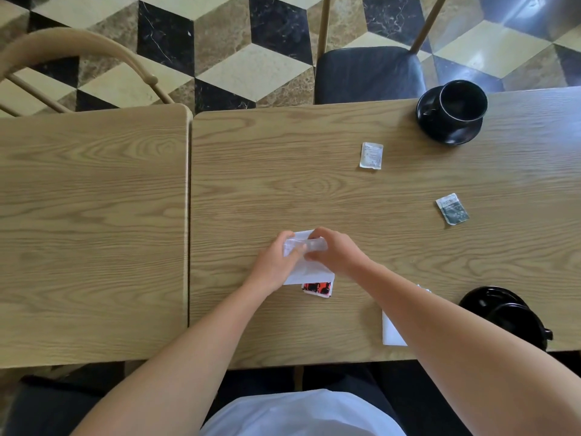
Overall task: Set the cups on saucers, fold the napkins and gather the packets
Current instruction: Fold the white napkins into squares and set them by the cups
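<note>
Both hands meet over a white napkin (309, 269) near the middle of the wooden counter (314, 190). The left hand (276, 262) has its grip closed on the napkin's left edge, fingers curled over the paper; the right hand (336, 251) pinches the folded upper edge from the other side. A red-and-black packet (317, 288) pokes out from under the napkin's near edge. A white packet (371, 155) and a dark grey packet (452, 209) lie apart farther right. A black cup (462, 103) stands on a black saucer (452, 133) at the far right; another black cup (515, 319) sits near the right forearm, beside a second napkin (391, 332). A second counter (94, 231) adjoins on the left; beyond are chairs (367, 73) and a cube-patterned marble floor (245, 51).
</note>
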The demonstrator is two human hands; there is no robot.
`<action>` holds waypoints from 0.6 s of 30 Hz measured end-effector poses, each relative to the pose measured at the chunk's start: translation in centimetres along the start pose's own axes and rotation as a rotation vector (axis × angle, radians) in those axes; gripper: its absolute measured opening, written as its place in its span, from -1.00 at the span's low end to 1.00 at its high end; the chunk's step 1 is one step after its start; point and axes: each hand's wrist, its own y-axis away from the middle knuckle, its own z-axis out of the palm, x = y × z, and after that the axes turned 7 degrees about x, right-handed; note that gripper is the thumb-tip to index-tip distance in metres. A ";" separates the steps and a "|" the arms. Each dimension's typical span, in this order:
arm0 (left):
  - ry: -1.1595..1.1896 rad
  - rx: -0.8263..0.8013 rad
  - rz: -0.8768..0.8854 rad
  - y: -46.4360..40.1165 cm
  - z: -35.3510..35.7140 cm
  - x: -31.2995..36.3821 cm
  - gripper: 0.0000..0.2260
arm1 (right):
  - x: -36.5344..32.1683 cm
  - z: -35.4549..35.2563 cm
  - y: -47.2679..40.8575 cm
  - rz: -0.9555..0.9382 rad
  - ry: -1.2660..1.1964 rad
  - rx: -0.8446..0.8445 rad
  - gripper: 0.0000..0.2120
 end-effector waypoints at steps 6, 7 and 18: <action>-0.032 0.144 0.035 -0.9 0.0 -0.7 -0.98 | -1.2 -0.2 -0.6 -0.021 0.047 0.065 -0.64; -0.020 0.166 0.019 -1.0 0.1 -0.5 -0.97 | -1.3 -0.1 -0.7 -0.036 0.062 0.072 -0.60; -0.203 0.464 0.075 -1.4 2.6 -0.3 -0.92 | -1.9 2.2 -0.6 -0.389 0.444 0.472 -0.67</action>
